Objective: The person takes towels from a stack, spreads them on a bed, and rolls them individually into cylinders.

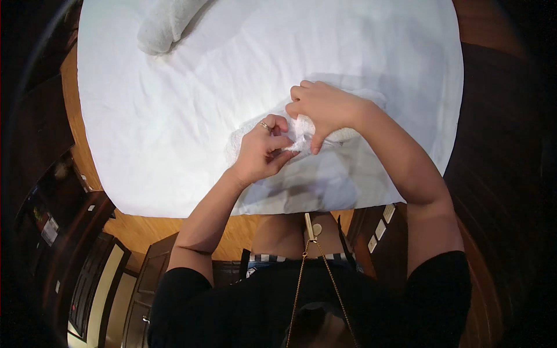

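Note:
A rolled or bunched white terry towel [304,127] lies at a slant on a white bed sheet [174,130] before me. My left hand [266,145], with a ring on one finger, pinches a fold near the towel's middle between thumb and fingers. Across the same towel arches my right hand [324,108], thumb on the near side and fingers curled over the far side. Both hands are close together, and they cover much of the towel. Its two ends stick out beyond them, one to the left and one to the upper right.
Another white towel [163,32], thick and rolled, rests on the far left of the bed, cut off by the picture's top. Wooden floor [143,228] shows past the near edge. Dark furniture [152,269] stands at lower left, and white wall plates [380,229] sit at lower right.

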